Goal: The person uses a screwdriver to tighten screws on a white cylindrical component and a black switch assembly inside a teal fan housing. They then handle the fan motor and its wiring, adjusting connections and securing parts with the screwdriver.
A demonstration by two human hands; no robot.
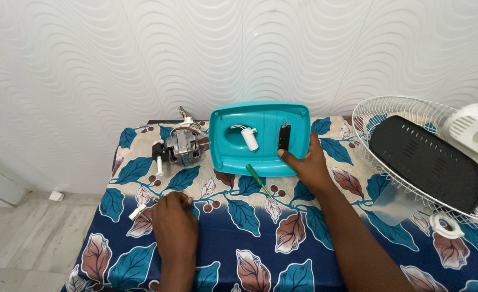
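A teal plastic housing (pixel 233 154) lies open side up on the leaf-patterned tablecloth (pixel 250 232). Inside it sit a white cylindrical capacitor (pixel 250 138) and a small black switch block (pixel 284 137). My right hand (pixel 306 162) holds the housing's near right edge, thumb just under the switch block. A green-handled screwdriver (pixel 257 179) rests against the housing's front edge. My left hand (pixel 174 219) lies knuckles up on the cloth, fingers curled, beside a small white part (pixel 138 212). Whether it grips anything is hidden.
An electric motor (pixel 180 147) with loose wires sits left of the housing. At the right lie a white wire fan guard (pixel 412 116), a black slotted cover (pixel 425 162), a white casing (pixel 477 130) and a white ring (pixel 445 225). The table's left edge drops to the floor.
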